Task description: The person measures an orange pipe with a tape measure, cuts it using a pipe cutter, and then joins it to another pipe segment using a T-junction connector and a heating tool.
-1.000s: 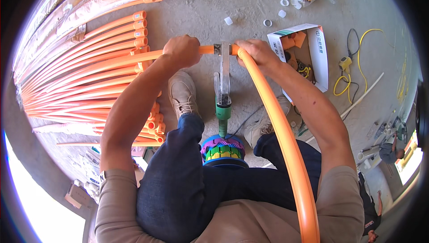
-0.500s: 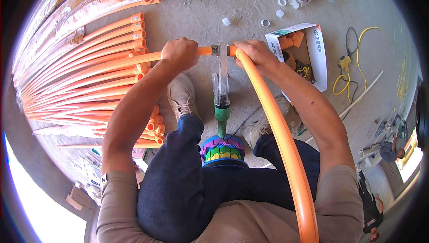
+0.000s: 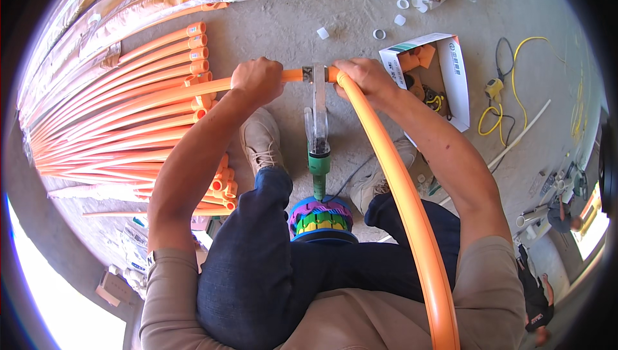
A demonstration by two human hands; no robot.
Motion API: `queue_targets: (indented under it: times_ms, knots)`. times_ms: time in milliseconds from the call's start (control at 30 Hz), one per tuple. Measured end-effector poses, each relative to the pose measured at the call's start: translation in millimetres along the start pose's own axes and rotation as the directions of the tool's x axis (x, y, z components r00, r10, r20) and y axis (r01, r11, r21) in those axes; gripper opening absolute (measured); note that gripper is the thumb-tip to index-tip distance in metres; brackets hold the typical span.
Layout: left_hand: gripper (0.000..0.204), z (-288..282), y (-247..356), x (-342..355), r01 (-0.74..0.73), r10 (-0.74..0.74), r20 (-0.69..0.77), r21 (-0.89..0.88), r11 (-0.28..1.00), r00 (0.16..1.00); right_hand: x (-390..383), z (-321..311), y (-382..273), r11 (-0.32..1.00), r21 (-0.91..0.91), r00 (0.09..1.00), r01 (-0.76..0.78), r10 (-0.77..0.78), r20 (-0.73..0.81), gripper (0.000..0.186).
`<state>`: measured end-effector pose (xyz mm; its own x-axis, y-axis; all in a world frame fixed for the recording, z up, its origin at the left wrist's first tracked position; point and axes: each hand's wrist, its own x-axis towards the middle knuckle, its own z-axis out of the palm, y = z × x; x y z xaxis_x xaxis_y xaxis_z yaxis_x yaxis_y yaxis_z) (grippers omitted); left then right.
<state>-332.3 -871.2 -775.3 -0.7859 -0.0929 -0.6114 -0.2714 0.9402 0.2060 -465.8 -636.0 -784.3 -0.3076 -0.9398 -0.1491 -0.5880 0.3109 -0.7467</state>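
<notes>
Left hand (image 3: 257, 83) and right hand (image 3: 364, 82) stay clenched round the left orange pipe (image 3: 292, 75) and curving orange pipe (image 3: 400, 168), both still at the far end of the green-handled tool (image 3: 319, 164), contact apparently being sustained.

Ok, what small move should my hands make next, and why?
Perhaps steady the right hand, squaring its curved orange pipe to the green-handled tool: that pipe bends toward you and could tug crooked, while the left hand holds a straighter orange pipe at the tool's other side.
</notes>
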Motion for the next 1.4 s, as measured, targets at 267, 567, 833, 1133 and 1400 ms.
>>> queue_targets:
  times_ms: [267, 567, 833, 1133, 1400]
  knots:
    - [0.021, 4.1, -3.9, -2.6, -0.019, 0.019, -0.043, -0.005, 1.000, 0.999, -0.8, -2.3, 2.2, 0.996, -0.084, 1.000, 0.009, -0.007, 0.026, 0.038]
    - [0.025, 0.5, -6.7, -0.3, -0.044, 0.044, -0.002, -0.067, 0.997, 0.999, 3.6, -3.5, 5.7, 0.994, -0.110, 0.998, -0.011, 0.018, 0.064, 0.030]
    - [0.040, -26.4, -17.1, 21.2, -0.033, 0.138, 0.336, -0.301, 0.953, 0.932, 5.5, -8.6, 0.1, 0.988, -0.149, 0.994, -0.040, 0.055, 0.099, 0.028]
    - [0.036, -20.4, -2.2, 9.5, 0.062, -0.009, 0.262, -0.195, 0.979, 0.965, 6.6, -6.2, 7.0, 0.988, -0.152, 0.995, 0.030, -0.015, 0.103, 0.024]
    - [0.024, -12.1, -1.8, 5.4, 0.010, 0.006, 0.154, -0.103, 0.995, 0.988, 5.8, -6.0, 8.3, 0.985, -0.171, 0.990, 0.035, -0.012, 0.138, 0.029]
